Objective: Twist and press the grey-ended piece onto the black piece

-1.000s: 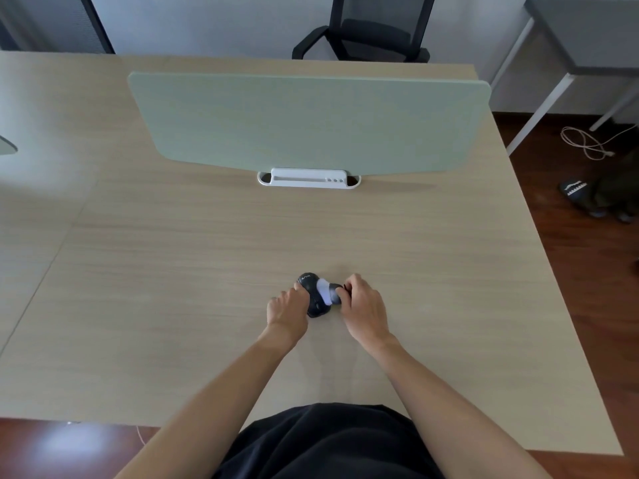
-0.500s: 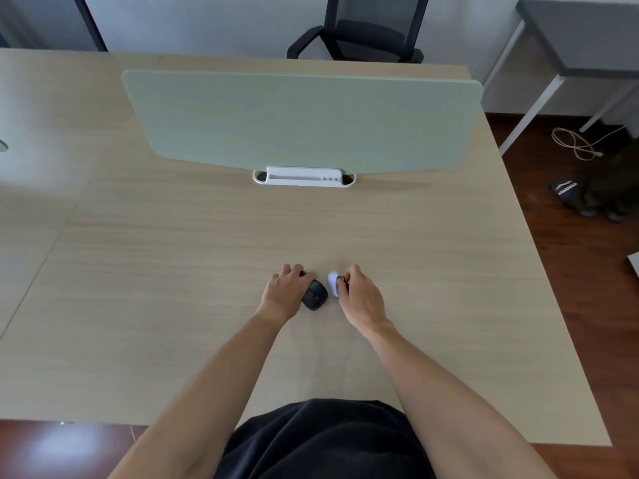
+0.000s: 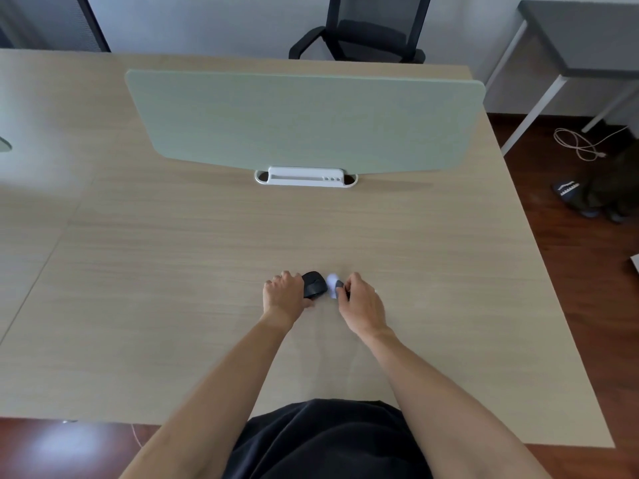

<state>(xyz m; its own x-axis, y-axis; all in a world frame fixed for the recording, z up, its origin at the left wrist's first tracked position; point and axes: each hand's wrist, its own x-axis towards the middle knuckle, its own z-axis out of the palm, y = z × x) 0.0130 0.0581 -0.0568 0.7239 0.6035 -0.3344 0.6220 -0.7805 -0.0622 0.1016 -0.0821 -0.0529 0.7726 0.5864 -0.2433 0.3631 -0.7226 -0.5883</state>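
Black mouse-shaped device [image 3: 314, 284] sits on the wide, pale wood counter [image 3: 173, 288], a little nearer the person's edge than the middle, with broad bare surface to its left, right and front. Largest on the counter is the green divider panel [image 3: 304, 119], standing upright across the far half in a white base [image 3: 306, 176], well apart from the hands. Beyond the far edge stands a black office chair [image 3: 359, 32], and off the right edge lie dark wood floor, a grey side table [image 3: 587, 39], a coiled cable [image 3: 581, 143] and dark shoes [image 3: 574, 198]. The left hand [image 3: 281, 299] grips the black device from its left side, fingers curled over it. Just beside it, the right hand [image 3: 361, 305] pinches a small pale blue-white piece [image 3: 332, 283] with a grey end, held near the device; whether the two touch cannot be told.
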